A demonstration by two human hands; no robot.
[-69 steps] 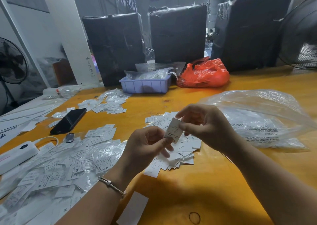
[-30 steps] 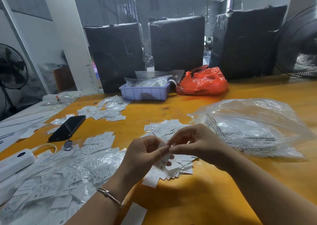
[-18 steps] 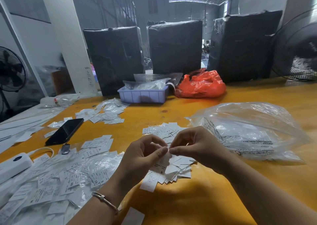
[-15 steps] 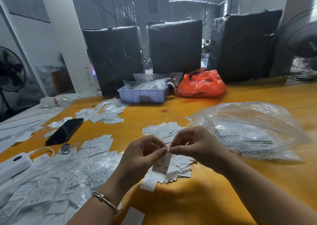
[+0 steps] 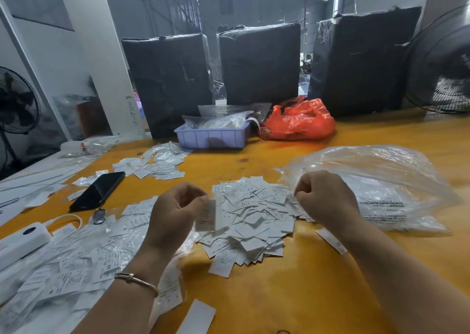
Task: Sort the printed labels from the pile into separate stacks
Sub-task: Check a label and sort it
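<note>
Label separation in progress at sorting counter

Left hand (image 5: pixel 175 211) is raised above the counter (image 5: pixel 292 290), its fingers curled and its thumb and forefinger pinching a single label (image 5: pixel 206 216), which hangs upright and blurred just over the near-left edge of the central pile (image 5: pixel 251 219). Holding it clear of the heap presumably lets the print be read before placement. Right hand (image 5: pixel 323 198) is also raised, fingers curled toward the palm; whether anything is pinched between them cannot be told. Its position, apart from the left hand and over the pile's right edge, suggests a pull-apart of labels that were stuck together.

Central pile lies loose and unsorted between the two hands. A broad spread of labels (image 5: pixel 76 262) lies to the left, and a smaller group (image 5: pixel 155 165) sits farther back, likely receiving stacks. A clear plastic bag (image 5: pixel 376 188) rests just right of the pile, probably the source packaging. A phone (image 5: pixel 98 191) lies between the left groups.

Judgement: sorting is at an early to middle stage.
</note>
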